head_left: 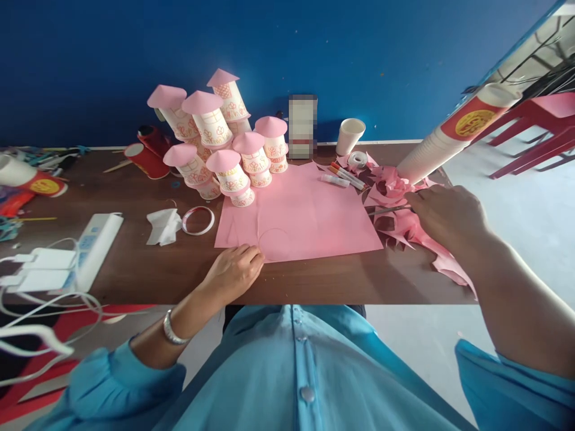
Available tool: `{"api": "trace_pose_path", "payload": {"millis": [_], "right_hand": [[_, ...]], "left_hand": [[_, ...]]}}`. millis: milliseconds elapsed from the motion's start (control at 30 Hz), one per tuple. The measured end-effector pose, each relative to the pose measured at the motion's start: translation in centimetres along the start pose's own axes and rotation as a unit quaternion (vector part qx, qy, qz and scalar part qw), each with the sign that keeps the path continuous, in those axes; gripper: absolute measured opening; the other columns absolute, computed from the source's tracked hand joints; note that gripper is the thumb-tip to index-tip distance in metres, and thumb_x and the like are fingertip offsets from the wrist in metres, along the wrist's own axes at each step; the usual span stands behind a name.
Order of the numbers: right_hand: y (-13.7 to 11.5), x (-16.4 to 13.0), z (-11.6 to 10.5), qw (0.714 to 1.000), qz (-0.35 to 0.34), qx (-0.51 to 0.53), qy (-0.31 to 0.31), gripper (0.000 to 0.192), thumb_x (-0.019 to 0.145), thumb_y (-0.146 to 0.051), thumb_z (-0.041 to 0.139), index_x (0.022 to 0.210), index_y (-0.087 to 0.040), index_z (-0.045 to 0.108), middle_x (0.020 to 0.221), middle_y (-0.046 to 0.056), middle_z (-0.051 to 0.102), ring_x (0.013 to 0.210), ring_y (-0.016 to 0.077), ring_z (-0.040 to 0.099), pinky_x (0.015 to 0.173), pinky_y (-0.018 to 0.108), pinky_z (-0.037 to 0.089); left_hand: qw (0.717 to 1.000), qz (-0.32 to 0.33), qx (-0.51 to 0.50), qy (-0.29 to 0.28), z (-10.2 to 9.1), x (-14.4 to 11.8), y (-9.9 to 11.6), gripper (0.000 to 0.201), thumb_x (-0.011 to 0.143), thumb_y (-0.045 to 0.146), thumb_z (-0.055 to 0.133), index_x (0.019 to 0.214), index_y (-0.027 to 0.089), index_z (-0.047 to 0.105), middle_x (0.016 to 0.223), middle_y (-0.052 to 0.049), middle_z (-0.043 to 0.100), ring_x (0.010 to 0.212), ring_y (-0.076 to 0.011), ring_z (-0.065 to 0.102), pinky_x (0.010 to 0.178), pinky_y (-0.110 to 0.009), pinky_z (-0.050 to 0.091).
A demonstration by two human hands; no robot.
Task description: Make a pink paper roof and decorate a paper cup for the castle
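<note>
Left hand: the left hand point(233, 270) is rested, fingers curled loosely, on the near edge of the pink paper sheet point(299, 215); the sheet is pinned flat, nothing is gripped.
Right hand: the right hand point(442, 212) is closed over the handle end of the scissors point(389, 209); the finger positions are hidden by the back of the hand.
Scissors: the blades are laid low, pointing left over the pink offcuts point(404, 230), just beside the right edge of the sheet.
Sheet: it is spread flat in the middle of the counter point(148, 266); a rounded cut-out is seen at its near edge, close to the left fingers.
Surroundings: the paper-cup towers point(224, 140) with pink cone roofs are stacked behind the sheet; a tape roll point(358, 159), markers point(345, 175), a white cup point(350, 136) and a sleeve of stacked cups point(449, 140) lie to the right.
Technique, judged: the sheet is best kept pressed near the cut line, with the left fingers held clear of the blades; the scissors should be lifted free of the offcuts so no scrap is caught.
</note>
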State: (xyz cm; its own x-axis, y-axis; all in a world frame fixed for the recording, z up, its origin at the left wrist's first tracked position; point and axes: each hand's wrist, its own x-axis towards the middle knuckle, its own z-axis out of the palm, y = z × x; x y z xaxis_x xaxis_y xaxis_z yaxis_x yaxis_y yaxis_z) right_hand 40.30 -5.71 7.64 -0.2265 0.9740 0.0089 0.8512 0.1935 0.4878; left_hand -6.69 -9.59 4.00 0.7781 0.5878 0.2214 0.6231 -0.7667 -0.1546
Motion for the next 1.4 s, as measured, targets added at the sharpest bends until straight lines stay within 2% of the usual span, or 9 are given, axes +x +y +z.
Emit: {"api": "trace_pose_path", "payload": {"millis": [267,433,533,767,967,1100,1167,1233,1400], "right_hand": [[0.9,-1.3,-2.8,0.995,0.075,-0.066,0.001,0.027,0.094,-0.002,0.045,0.096,-0.018,0.067,0.080,0.008,0.068,0.083,0.0247,0.059,0.061,0.034,0.028],[-0.8,-2.4,-3.9,0.969,0.148,0.021,0.197,0.026,0.099,-0.021,0.049,0.116,-0.022,0.068,0.092,0.009,0.077,0.092,0.0285,0.068,0.063,0.035,0.041],[-4.3,-3.1,-4.8,0.934,0.096,0.185,0.289,0.026,0.097,-0.024,0.059,0.122,-0.021,0.066,0.106,0.010,0.079,0.099,0.0278,0.072,0.075,0.036,0.055],[-14.5,-3.5,-5.1,0.874,-0.013,0.420,0.246,0.039,0.092,-0.018,0.068,0.129,-0.025,0.059,0.109,0.008,0.077,0.101,0.0275,0.071,0.081,0.040,0.060],[-18.1,-3.1,-4.3,0.865,-0.139,0.335,0.347,0.038,0.095,-0.004,0.056,0.129,-0.019,0.057,0.094,0.008,0.076,0.091,0.0230,0.069,0.078,0.034,0.054],[-17.7,-2.9,-3.7,0.856,-0.128,0.336,0.371,0.042,0.093,-0.003,0.057,0.132,-0.020,0.056,0.088,0.005,0.075,0.084,0.0210,0.069,0.075,0.033,0.050],[-17.2,-2.9,-3.6,0.854,-0.102,0.357,0.365,0.046,0.093,-0.004,0.058,0.134,-0.023,0.055,0.091,0.004,0.076,0.086,0.0212,0.070,0.076,0.034,0.051],[-16.7,-3.0,-3.5,0.852,-0.083,0.363,0.368,0.049,0.091,-0.004,0.058,0.135,-0.027,0.056,0.092,0.003,0.077,0.088,0.0216,0.071,0.078,0.035,0.052],[-16.5,-3.6,-2.9,0.853,-0.081,0.350,0.379,0.054,0.089,-0.003,0.061,0.136,-0.030,0.055,0.090,0.002,0.078,0.086,0.0221,0.072,0.078,0.036,0.054]], "left_hand": [[1.000,0.022,0.011,-0.015,-0.1,0.7,-0.4,0.018,0.091,0.004,0.061,0.080,0.018,0.061,0.079,-0.004,0.065,0.072,-0.0207,0.062,0.064,-0.035,0.043],[0.999,0.015,0.005,0.030,-0.3,0.9,-0.2,0.022,0.089,0.003,0.059,0.075,0.019,0.058,0.074,-0.002,0.062,0.069,-0.0188,0.058,0.062,-0.034,0.042],[0.998,0.000,-0.006,0.066,-0.7,1.0,0.0,0.021,0.093,0.004,0.057,0.079,0.019,0.061,0.077,-0.002,0.065,0.070,-0.0172,0.059,0.064,-0.033,0.044],[0.988,-0.045,-0.082,0.126,-1.0,1.6,1.0,0.018,0.100,0.012,0.058,0.089,0.021,0.069,0.086,-0.002,0.075,0.076,-0.0166,0.068,0.070,-0.032,0.049],[0.975,-0.069,-0.106,0.184,-0.9,1.6,1.6,0.009,0.096,0.011,0.066,0.098,0.020,0.068,0.089,-0.003,0.077,0.077,-0.0162,0.069,0.072,-0.029,0.051],[0.955,-0.126,-0.169,0.208,-0.7,1.1,1.7,0.004,0.095,0.018,0.069,0.097,0.020,0.067,0.091,-0.005,0.075,0.079,-0.0157,0.069,0.076,-0.027,0.053],[0.918,-0.218,-0.252,0.215,-0.8,0.9,1.6,0.008,0.096,0.027,0.070,0.092,0.020,0.067,0.090,-0.005,0.074,0.073,-0.0138,0.067,0.070,-0.026,0.053],[0.848,-0.328,-0.383,0.163,-0.9,0.7,1.6,0.028,0.098,0.042,0.066,0.082,0.019,0.066,0.076,-0.004,0.069,0.060,-0.0117,0.060,0.059,-0.024,0.049],[0.537,-0.424,-0.726,-0.071,-0.6,1.5,2.2,0.067,0.084,0.082,0.058,0.072,0.017,0.067,0.054,-0.002,0.058,0.038,-0.0078,0.041,0.037,-0.022,0.017]]}}
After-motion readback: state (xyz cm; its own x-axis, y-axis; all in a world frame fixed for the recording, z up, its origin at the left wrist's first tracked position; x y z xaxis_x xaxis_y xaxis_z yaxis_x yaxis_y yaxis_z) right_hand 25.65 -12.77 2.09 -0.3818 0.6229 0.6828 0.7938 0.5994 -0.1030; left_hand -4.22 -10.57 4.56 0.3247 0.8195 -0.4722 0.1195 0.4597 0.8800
